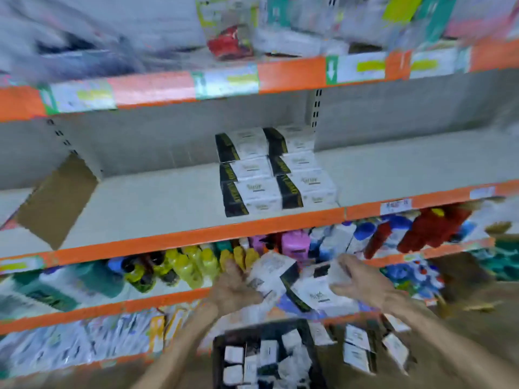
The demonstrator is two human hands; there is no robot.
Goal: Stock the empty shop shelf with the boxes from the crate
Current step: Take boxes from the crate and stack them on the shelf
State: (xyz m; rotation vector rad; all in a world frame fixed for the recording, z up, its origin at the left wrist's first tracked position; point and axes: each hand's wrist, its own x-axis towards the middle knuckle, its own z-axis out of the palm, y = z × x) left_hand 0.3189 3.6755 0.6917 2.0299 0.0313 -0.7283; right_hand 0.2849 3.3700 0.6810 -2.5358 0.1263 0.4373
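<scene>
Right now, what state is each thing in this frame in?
Left hand: grips a white box.
Right hand: grips a second white box.
Middle shelf: partly stocked, mostly bare.
Stacked boxes: two columns side by side on the shelf.
Crate: holds boxes.
Cardboard sheet: tilted, at the shelf's left end.

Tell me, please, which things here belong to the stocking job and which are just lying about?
Job: crate, shelf, stack of boxes, left hand gripping a box, right hand gripping a second box.
Lying about: cardboard, yellow bottles, pink bottle.
</scene>
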